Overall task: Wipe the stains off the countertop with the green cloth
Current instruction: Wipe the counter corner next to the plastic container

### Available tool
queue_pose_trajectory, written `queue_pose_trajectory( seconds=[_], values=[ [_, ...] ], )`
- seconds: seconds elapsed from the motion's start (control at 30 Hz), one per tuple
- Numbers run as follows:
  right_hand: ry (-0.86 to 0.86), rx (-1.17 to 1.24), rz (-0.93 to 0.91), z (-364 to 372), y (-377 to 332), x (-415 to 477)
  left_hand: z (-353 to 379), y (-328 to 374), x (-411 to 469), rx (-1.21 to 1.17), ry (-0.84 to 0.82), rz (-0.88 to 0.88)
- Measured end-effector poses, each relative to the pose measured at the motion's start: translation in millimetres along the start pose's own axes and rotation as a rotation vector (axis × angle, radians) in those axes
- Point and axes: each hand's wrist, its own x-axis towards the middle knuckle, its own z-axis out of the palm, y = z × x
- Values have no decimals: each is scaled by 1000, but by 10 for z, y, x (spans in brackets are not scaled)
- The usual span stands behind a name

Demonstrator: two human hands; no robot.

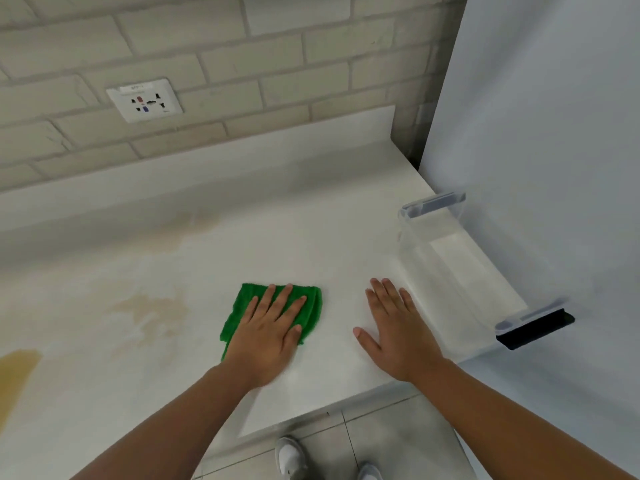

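A folded green cloth (311, 308) lies on the white countertop (277, 237). My left hand (270, 334) presses flat on the cloth with straight, spread fingers. My right hand (394, 327) rests flat on the bare counter just right of the cloth, fingers straight. Pale brown stains (152, 308) spread on the counter left of the cloth. A fainter stain (187, 230) lies farther back, and a darker yellow patch (17, 372) sits at the left edge of view.
A clear plastic container (450, 271) with dark clip handles stands at the counter's right end, close to my right hand. A grey-white appliance wall (554, 133) rises on the right. The brick-tile backsplash carries a wall socket (144, 100). The counter's front edge (329, 407) runs above the tiled floor.
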Motion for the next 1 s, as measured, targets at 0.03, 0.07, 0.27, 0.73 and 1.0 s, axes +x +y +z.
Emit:
queue_pose_trajectory(
  seconds=[0.03, 0.07, 0.27, 0.73, 1.0],
  values=[
    [-2, 6, 0, 2, 1, -1, -35, -59, 125, -5, -4, -53],
    [2, 13, 2, 9, 19, 0, -86, -107, 299, -21, -2, -109],
    [3, 12, 14, -17, -5, 27, -367, -303, 1507, -72, -30, -374],
    [20, 15, 104, -40, -29, 43, -346, 707, 2140, 48, -67, 18],
    [66, 111, 116, -94, -53, -1, -124, 973, 1089, 65, -73, 132]
  ],
)
